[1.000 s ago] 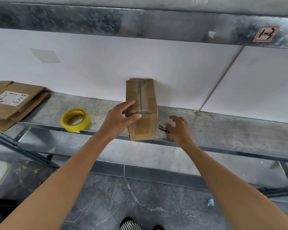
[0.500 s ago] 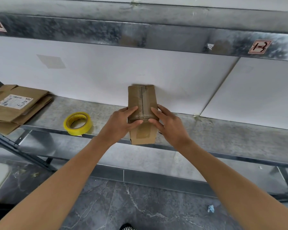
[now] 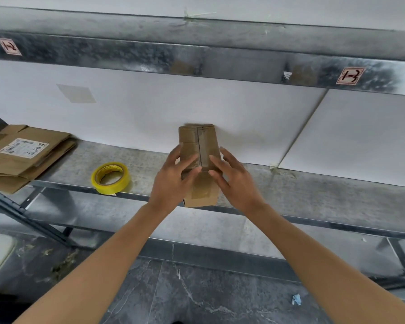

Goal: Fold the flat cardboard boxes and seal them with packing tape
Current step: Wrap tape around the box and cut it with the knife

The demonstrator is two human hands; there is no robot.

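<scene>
A small folded cardboard box [image 3: 200,141] stands on the metal shelf [image 3: 313,195] against the white wall, with clear tape along its top seam and down its front. My left hand [image 3: 173,181] lies against the box's left side, thumb on top beside the seam. My right hand [image 3: 234,181] lies against the right side, its straight fingers pressing on the top. A yellow roll of packing tape [image 3: 110,178] lies on the shelf to the left of the box, near the front edge.
A pile of flat cardboard boxes [image 3: 21,155] with a white label lies at the shelf's far left. A second metal shelf [image 3: 197,57] runs overhead. Grey tiled floor [image 3: 197,288] lies below, with a small blue scrap [image 3: 296,299].
My right hand came from the shelf right of the box onto the box's right side. The small dark object seen on the shelf beside the box a second ago is out of sight.
</scene>
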